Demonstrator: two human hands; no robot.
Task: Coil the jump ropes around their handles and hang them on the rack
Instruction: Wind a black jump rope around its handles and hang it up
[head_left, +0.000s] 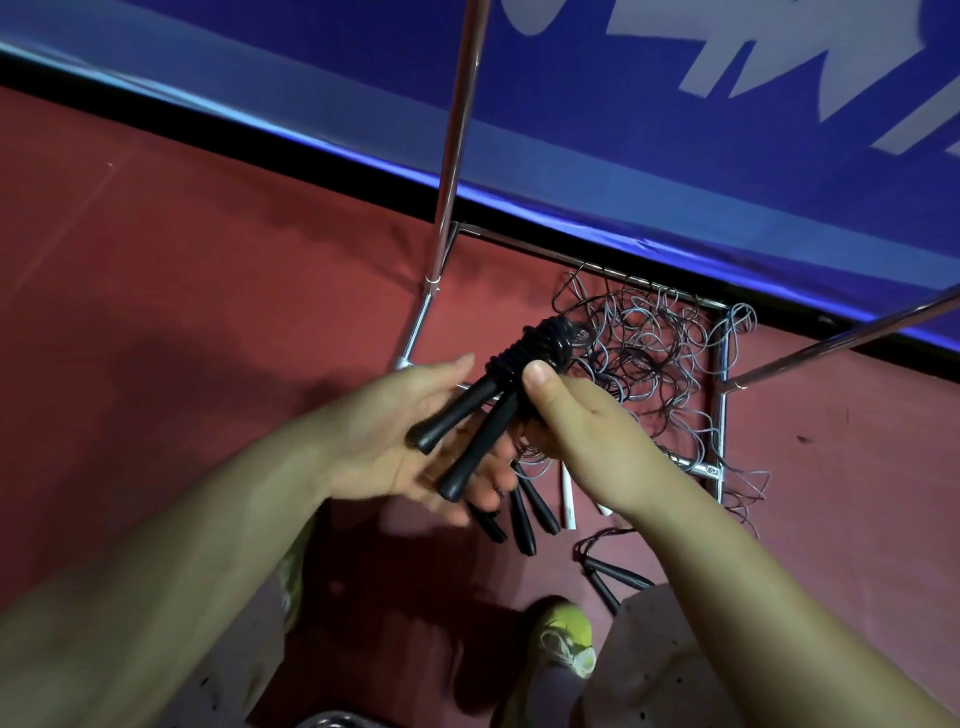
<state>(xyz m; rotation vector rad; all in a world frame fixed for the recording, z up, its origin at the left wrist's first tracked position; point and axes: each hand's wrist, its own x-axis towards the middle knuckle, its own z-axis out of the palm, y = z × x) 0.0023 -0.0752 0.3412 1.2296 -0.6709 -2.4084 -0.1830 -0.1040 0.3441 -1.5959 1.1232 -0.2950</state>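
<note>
- The jump rope (498, 400) is sitting between my two hands, its cord already wound in tight turns around the two black handles (470, 431), whose flared ends are pointing back toward me.
- My left hand (410, 441) is lying under the handles with the fingers straight and loosely spread, cradling rather than gripping.
- My right hand (566, 415) is pinching the wound part, thumb pressing on top of the turns.
- I am judging the bundle light and the handles stiff, but the thin cord springy and slick, so I am keeping my hold on the wraps themselves.
- Just beyond my fingertips a tangled heap of loose ropes (654, 364) is lying on the red floor (208, 260).
- Farther out, the chrome rack (454, 156) is rising beside the pile.
</note>
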